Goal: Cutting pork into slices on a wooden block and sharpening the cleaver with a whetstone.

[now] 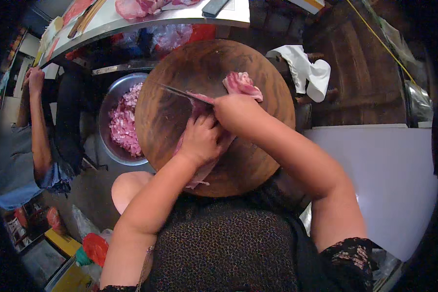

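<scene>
My right hand (231,111) grips a knife whose thin blade (179,91) points toward the upper left over a round wooden chopping block (266,69). The handle is hidden in the fist. A long slab of raw meat (204,171) lies on the block, and my left hand (201,140) presses on it with the fingers close to the blade. The blade is at the meat's far end; whether it is cutting in, I cannot tell. Beyond my right hand sits a smaller folded piece of raw meat (242,85).
Left of the block stands a metal bowl (107,142) of chopped meat (126,127). A white counter (230,16) at the top bears raw meat (142,7) and a grey block (215,7). White cloth or paper (303,69) hangs at right. Another person's arm (39,127) is at left.
</scene>
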`<state>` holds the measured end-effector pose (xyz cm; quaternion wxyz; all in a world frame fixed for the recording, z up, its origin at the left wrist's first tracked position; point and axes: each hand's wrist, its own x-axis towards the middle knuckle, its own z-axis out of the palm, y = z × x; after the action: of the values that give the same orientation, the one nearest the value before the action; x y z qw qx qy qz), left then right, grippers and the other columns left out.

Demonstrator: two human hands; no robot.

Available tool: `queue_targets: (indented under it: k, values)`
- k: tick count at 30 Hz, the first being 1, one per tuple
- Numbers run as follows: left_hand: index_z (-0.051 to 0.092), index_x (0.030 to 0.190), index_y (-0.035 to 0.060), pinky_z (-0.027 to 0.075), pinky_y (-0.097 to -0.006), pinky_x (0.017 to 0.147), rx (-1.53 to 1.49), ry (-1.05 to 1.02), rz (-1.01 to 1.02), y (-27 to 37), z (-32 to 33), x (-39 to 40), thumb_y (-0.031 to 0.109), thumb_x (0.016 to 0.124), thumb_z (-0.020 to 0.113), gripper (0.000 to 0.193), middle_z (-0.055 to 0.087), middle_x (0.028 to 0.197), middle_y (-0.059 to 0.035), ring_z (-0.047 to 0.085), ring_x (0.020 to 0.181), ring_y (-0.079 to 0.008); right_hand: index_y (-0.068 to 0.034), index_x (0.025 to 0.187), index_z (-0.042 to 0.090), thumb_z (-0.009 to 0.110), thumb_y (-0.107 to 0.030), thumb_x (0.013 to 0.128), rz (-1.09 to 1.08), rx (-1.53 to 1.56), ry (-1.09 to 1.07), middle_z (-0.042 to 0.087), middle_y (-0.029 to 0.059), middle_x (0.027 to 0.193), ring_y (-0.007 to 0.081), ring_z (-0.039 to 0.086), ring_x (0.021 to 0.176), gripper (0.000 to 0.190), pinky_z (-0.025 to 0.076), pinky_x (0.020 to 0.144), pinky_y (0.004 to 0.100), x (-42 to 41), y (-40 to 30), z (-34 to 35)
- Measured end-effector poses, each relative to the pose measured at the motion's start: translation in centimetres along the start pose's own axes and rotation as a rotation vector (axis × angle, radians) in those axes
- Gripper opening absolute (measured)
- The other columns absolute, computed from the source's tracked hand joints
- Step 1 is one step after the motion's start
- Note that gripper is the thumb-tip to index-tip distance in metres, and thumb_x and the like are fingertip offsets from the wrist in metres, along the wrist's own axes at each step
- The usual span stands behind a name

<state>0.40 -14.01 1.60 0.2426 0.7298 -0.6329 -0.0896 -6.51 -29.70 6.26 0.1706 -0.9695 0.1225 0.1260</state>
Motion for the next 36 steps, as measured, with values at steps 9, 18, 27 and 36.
queue_targets:
  k: [9, 18, 27, 36]
  values:
    - [0.063, 0.116, 0.0112, 0.033, -0.0529, 0.109, 0.037, 0.144, 0.169, -0.1, 0.6, -0.2, 0.028, 0.074, 0.070, 0.046, 0.055, 0.119, -0.0152, 0.051, 0.116, -0.0358, -0.006, 0.101, 0.065, 0.052, -0.023, 0.091, 0.218, 0.283, 0.456, 0.067, 0.0236, 0.092, 0.0422, 0.065, 0.087, 0.024, 0.052, 0.077, 0.0500, -4.8, 2.0, -2.3]
    - [0.068, 0.105, 0.0141, 0.037, -0.0497, 0.101, 0.017, 0.162, 0.145, 0.5, 0.5, -0.2, 0.029, 0.075, 0.067, 0.033, 0.058, 0.110, -0.0104, 0.053, 0.112, -0.0296, -0.004, 0.091, 0.061, 0.056, -0.018, 0.088, 0.284, 0.097, 0.119, 0.067, 0.0191, 0.084, 0.0394, 0.066, 0.078, 0.015, 0.053, 0.066, 0.0495, -18.0, 1.9, 1.5]
    - [0.065, 0.112, 0.0127, 0.026, -0.0537, 0.114, 0.116, 0.115, 0.179, 0.8, 0.3, 0.2, 0.028, 0.078, 0.065, 0.037, 0.057, 0.119, -0.0149, 0.049, 0.121, -0.0319, 0.000, 0.082, 0.067, 0.058, -0.013, 0.080, -0.050, -0.142, 0.337, 0.068, 0.0213, 0.081, 0.0364, 0.069, 0.076, 0.015, 0.055, 0.066, 0.0472, -3.1, 1.8, 2.2]
    - [0.063, 0.120, 0.0135, 0.029, -0.0522, 0.111, 0.213, 0.152, 0.147, 2.1, 0.3, -2.0, 0.029, 0.082, 0.063, 0.041, 0.054, 0.126, -0.0149, 0.048, 0.122, -0.0314, -0.004, 0.108, 0.062, 0.053, -0.020, 0.090, 0.146, 0.136, 0.395, 0.065, 0.0235, 0.099, 0.0411, 0.064, 0.087, 0.026, 0.052, 0.076, 0.0509, -8.0, 1.6, -1.0]
